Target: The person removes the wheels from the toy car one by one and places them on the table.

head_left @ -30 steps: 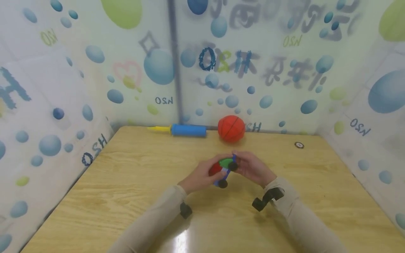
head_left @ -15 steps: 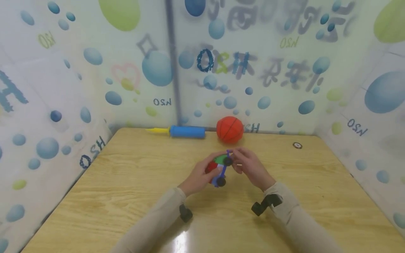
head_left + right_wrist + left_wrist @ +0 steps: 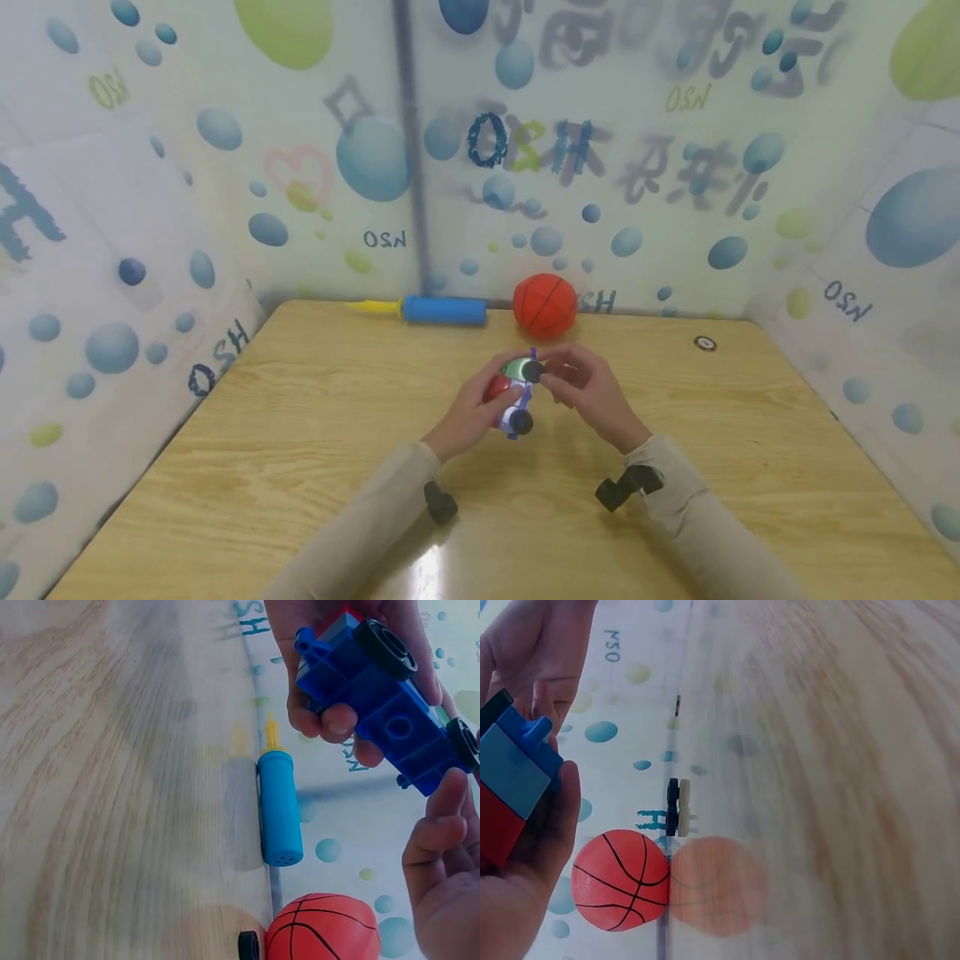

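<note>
A toy car (image 3: 517, 393) made of building blocks is held up over the table, tilted on its side. It has a blue base (image 3: 397, 724), black wheels (image 3: 386, 649) and red, green and light blue blocks (image 3: 514, 769) on top. My left hand (image 3: 468, 412) grips it around the blocks, with its thumb across the near side. My right hand (image 3: 592, 387) pinches the car's far end at a wheel (image 3: 533, 372). In the right wrist view, a right fingertip (image 3: 452, 787) is at the base's edge. Small blue pegs stick out from the base.
A red toy basketball (image 3: 545, 306) and a blue hand pump (image 3: 446, 311) with a yellow nozzle lie along the table's back edge. A loose black wheel (image 3: 705, 343) lies flat at the back right. Patterned walls enclose the wooden table (image 3: 247, 467).
The toy car has shifted slightly left and turned in my left hand. My right hand has moved left, and its fingers have changed from lying along the end to pinching at the wheel.
</note>
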`<action>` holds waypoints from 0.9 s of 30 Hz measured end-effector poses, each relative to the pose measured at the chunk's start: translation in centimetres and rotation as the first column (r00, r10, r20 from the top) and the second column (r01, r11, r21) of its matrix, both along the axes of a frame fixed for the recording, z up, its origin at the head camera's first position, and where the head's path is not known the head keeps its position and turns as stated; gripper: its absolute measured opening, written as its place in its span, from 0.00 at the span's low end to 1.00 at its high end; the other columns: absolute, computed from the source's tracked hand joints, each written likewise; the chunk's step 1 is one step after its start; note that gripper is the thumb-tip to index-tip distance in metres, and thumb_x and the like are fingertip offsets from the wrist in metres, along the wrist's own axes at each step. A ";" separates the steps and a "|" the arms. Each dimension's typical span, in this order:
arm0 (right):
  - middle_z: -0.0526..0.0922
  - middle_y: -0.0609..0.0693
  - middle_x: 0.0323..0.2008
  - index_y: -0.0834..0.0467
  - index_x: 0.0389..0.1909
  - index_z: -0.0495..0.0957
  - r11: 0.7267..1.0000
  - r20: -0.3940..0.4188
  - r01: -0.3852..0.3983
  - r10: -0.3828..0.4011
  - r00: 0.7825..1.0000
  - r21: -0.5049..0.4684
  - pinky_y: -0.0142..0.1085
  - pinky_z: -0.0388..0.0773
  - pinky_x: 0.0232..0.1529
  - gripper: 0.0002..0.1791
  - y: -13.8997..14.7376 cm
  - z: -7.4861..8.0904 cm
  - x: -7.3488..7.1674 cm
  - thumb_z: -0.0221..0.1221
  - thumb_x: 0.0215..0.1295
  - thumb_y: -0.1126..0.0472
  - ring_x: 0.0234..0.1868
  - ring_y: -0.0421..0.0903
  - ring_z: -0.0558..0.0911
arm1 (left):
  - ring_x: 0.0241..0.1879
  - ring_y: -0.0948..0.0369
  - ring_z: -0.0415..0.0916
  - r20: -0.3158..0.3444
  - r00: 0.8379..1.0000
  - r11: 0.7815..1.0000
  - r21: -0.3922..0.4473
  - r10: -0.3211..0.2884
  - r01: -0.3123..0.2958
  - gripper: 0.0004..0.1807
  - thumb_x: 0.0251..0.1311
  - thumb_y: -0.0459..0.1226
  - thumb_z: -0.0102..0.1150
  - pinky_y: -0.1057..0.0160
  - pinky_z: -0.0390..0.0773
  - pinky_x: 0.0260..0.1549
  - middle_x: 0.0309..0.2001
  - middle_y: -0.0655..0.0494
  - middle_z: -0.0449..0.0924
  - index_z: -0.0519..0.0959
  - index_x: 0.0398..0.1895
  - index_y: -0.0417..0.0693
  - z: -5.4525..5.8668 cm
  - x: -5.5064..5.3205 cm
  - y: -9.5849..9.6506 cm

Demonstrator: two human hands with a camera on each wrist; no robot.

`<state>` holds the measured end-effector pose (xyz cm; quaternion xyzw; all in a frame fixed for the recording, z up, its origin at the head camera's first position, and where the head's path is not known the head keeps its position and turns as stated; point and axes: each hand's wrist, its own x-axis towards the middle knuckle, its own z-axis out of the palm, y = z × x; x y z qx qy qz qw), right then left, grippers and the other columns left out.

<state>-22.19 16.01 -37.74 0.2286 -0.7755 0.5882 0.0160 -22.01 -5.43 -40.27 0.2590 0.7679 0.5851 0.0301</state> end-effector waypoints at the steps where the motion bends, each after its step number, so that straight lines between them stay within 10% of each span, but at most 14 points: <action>1: 0.81 0.53 0.48 0.56 0.56 0.77 1.000 -0.009 0.000 0.000 1.000 0.006 0.37 0.82 0.34 0.17 0.0 0.0 0.0 0.62 0.68 0.63 0.36 0.47 0.81 | 0.55 0.53 0.74 0.010 1.000 1.000 0.001 0.000 0.000 0.26 0.74 0.40 0.51 0.55 0.79 0.53 0.65 0.51 0.73 0.64 0.73 0.67 0.0 0.0 0.0; 13: 0.84 0.60 0.45 0.58 0.56 0.77 1.000 -0.055 -0.018 0.019 0.998 0.018 0.35 0.83 0.36 0.19 -0.3 0.2 0.2 0.65 0.64 0.65 0.36 0.43 0.81 | 0.64 0.49 0.73 0.003 1.000 0.999 0.016 -0.028 0.028 0.27 0.73 0.41 0.53 0.47 0.77 0.61 0.71 0.53 0.69 0.64 0.73 0.67 0.0 -0.2 0.5; 20: 0.84 0.60 0.45 0.60 0.55 0.78 0.999 -0.050 -0.028 0.029 0.998 0.035 0.36 0.84 0.38 0.19 -0.4 0.0 0.2 0.66 0.62 0.66 0.37 0.43 0.82 | 0.49 0.51 0.78 0.023 1.000 1.000 -0.010 -0.015 0.015 0.29 0.70 0.40 0.58 0.60 0.84 0.37 0.62 0.46 0.74 0.65 0.71 0.67 -0.3 -0.2 0.7; 27: 0.85 0.64 0.45 0.63 0.48 0.80 0.999 -0.047 -0.017 0.019 0.999 0.043 0.35 0.83 0.35 0.16 -0.2 0.1 -0.2 0.68 0.59 0.68 0.35 0.42 0.83 | 0.47 0.52 0.79 -0.010 1.000 1.000 -0.018 -0.008 0.008 0.28 0.70 0.40 0.59 0.63 0.83 0.39 0.60 0.47 0.77 0.66 0.70 0.68 -0.7 -0.2 1.0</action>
